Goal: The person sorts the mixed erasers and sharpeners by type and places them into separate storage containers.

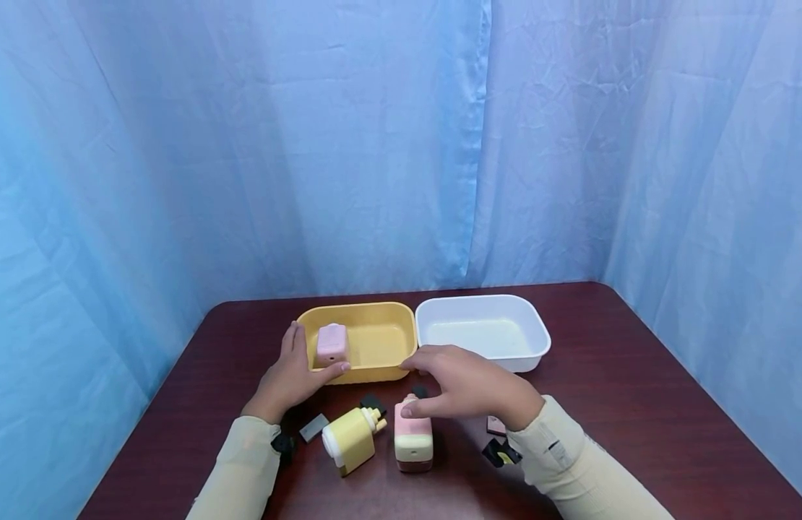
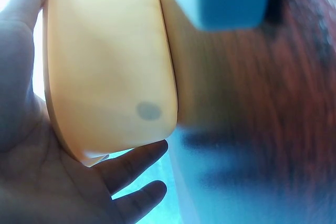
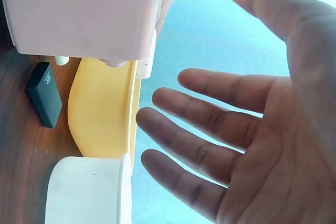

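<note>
My left hand (image 1: 287,383) holds the near left corner of a yellow plastic bin (image 1: 375,312), thumb over the front rim and fingers along the end wall. Inside the bin lies a pink boxy thing (image 1: 332,341). My right hand (image 1: 469,379) hovers with spread fingers by the bin's near right corner; whether it touches the rim is unclear. In the right wrist view, its fingers (image 3: 199,156) hold nothing. Below that hand stands a pink and cream boxy thing (image 1: 414,442) with a knob. Left of it lies a yellow one (image 1: 354,439) with a white base.
A white bin (image 1: 482,302) stands against the yellow bin's right side. Small blocks lie around the front: a grey one (image 1: 313,427), a black one (image 3: 44,95) and a pink one (image 1: 496,425). Black crumpled-looking pieces (image 1: 501,453) are near my right sleeve. Curtains surround the table (image 1: 641,390).
</note>
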A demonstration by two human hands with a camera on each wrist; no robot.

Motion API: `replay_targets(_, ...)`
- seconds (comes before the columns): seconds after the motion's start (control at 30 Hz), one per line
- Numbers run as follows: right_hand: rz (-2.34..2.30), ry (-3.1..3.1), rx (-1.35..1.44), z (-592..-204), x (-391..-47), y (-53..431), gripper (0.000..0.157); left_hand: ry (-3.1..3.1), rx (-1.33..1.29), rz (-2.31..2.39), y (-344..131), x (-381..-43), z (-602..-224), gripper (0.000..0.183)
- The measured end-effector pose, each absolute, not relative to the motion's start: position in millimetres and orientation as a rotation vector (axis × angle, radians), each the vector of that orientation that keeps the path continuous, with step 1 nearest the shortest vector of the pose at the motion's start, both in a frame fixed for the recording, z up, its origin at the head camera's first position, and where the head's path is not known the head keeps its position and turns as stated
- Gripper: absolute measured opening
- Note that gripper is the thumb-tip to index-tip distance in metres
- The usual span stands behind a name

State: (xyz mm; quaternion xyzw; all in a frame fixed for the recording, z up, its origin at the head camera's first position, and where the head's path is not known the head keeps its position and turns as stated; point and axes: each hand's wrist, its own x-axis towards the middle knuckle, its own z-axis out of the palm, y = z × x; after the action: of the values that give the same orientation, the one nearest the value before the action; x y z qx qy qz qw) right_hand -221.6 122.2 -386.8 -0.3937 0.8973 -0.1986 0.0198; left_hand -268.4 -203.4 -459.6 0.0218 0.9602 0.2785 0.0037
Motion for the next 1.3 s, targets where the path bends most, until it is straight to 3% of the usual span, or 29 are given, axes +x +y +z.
replay_targets(0.5, -0.537, 2.688, -1.145, -393.8, -213.5, 134.7, 0.089, 3.004, 0.073, 0.877, -201.2, -268.4, -458.9, 0.139)
replay_targets(0.93, -0.521, 2.650, -1.187, -394.2, -210.2, 132.1, 0.085, 3.001, 0.066, 0.869, -202.9, -267.4, -459.1, 0.141)
replay_targets(1.3, -0.492, 2.647, -1.192, -399.7, -206.7, 129.8, 0.093, 3.002, 0.071, 0.873, -201.4, -266.8, -458.8, 0.139)
